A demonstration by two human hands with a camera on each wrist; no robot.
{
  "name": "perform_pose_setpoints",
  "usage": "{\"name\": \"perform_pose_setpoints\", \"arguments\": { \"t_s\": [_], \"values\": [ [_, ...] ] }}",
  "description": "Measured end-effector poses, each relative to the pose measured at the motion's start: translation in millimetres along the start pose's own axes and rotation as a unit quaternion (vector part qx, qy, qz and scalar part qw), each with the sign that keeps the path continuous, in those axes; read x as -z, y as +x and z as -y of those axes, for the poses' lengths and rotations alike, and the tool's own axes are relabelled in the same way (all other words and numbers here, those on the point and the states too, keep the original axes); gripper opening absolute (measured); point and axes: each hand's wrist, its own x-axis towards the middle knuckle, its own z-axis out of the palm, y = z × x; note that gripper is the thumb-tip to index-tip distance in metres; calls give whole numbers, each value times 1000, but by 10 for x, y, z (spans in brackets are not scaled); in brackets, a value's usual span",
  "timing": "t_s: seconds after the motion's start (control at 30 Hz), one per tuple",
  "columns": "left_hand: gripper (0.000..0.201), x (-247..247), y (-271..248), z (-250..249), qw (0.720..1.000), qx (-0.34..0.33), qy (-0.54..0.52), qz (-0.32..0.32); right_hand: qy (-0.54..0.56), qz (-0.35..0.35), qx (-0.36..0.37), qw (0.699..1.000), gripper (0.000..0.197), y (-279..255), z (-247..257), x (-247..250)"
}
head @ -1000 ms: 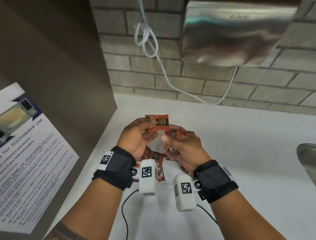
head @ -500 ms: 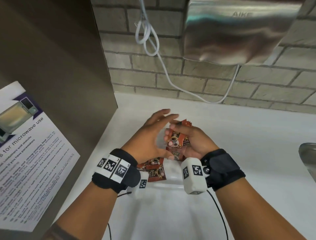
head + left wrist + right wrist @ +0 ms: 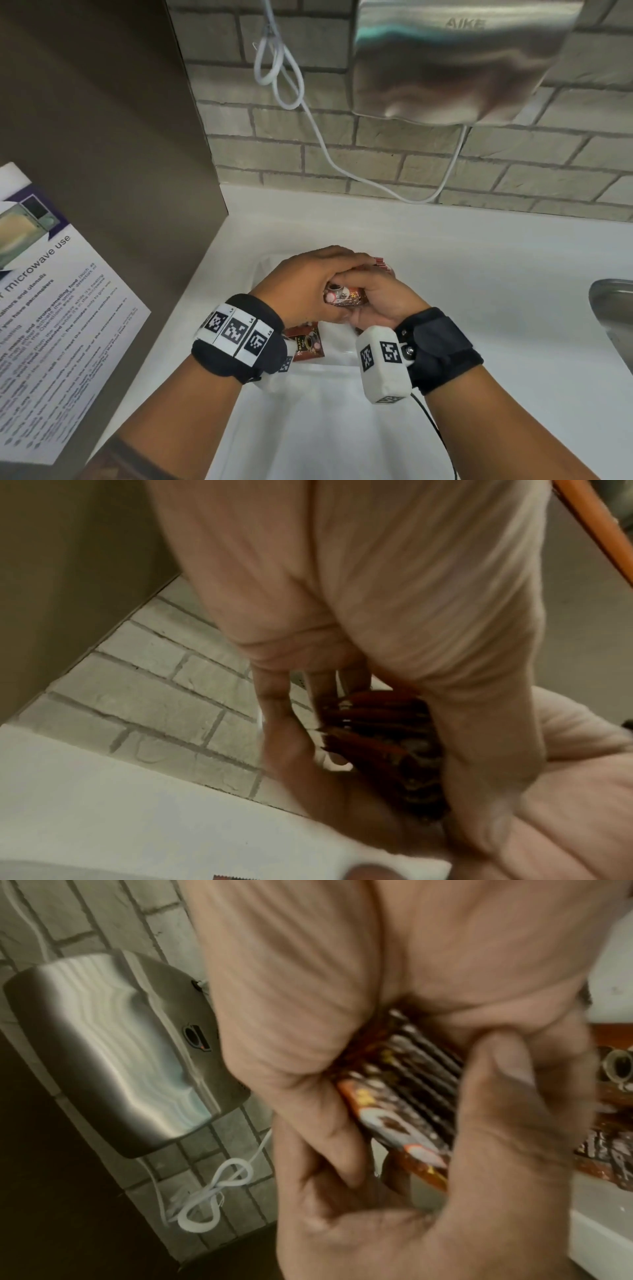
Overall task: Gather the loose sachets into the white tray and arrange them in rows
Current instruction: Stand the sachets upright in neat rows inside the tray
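I see my right hand (image 3: 380,301) gripping a stack of sachets (image 3: 344,295) (edges bunched), my left hand (image 3: 308,284) curled over them, above the white tray (image 3: 342,356).

A pale grey brick wall (image 3: 376,161) rises behind the white tabletop (image 3: 479,274). A brushed-steel hand dryer (image 3: 455,61) marked AIKE hangs on the bricks, its white cable (image 3: 308,113) looped and trailing beneath. At left stands a brown panel (image 3: 102,120) bearing a microwave-use notice (image 3: 51,308). A steel sink rim (image 3: 613,308) shows at right.
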Motion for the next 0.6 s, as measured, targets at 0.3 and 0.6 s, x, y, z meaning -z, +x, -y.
{"name": "perform_pose_setpoints", "arguments": {
  "t_s": [0.3, 0.6],
  "values": [
    [142, 1, 161, -68, 970, 140, -190, -56, -176, -66, 101, 977, 23, -187, 259, 231],
    [49, -70, 303, -358, 761, 161, -626, -57, -245, -37, 207, 946, 31, -343, 394, 113]
  ]
}}
